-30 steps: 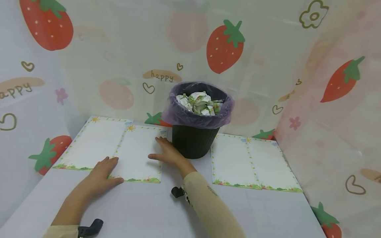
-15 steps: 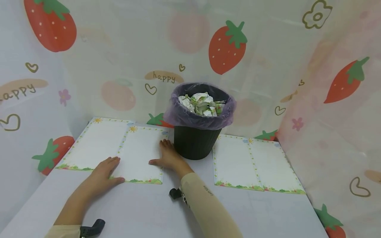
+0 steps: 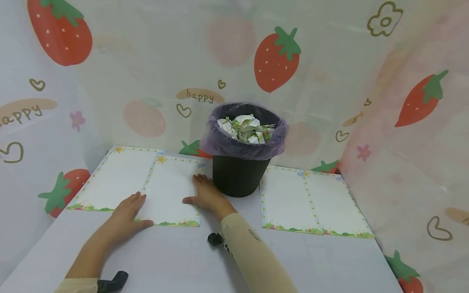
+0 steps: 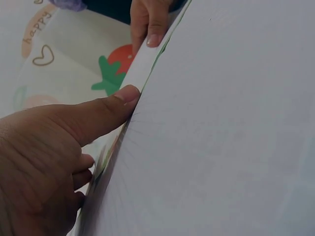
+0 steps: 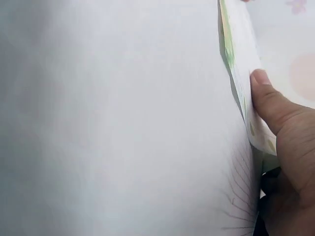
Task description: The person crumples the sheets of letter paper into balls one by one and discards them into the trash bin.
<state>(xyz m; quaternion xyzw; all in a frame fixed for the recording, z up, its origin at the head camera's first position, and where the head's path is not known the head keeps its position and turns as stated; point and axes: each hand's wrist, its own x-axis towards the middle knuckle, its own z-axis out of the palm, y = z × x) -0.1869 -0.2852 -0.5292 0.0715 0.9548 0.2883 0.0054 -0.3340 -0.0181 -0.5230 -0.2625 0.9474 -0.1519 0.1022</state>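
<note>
A white sheet of paper (image 3: 170, 191) with a printed sun, leafy border and grass strip lies flat on the table. My left hand (image 3: 121, 219) rests at its lower left, fingers extended over the edge and thumb apart. My right hand (image 3: 209, 196) lies on its right side, fingers close together and thumb spread toward the middle. In the left wrist view, the left thumb (image 4: 110, 110) sits along the paper's edge. The right thumb (image 5: 270, 101) lies on the bordered paper in the right wrist view. Neither hand grips anything.
Another matching sheet (image 3: 122, 175) adjoins on the left. Behind the right hand stands a black bin (image 3: 238, 175) with a purple liner (image 3: 242, 150), holding crumpled printed paper (image 3: 249, 126). Two more sheets, a nearer one (image 3: 287, 199) and an outer one (image 3: 337, 203), lie right. Strawberry-patterned curtains (image 3: 165, 53) enclose the table.
My right hand's fingers have drawn closer together and slid slightly back toward me on the sheet. The left hand and the papers stay nearly as they were.
</note>
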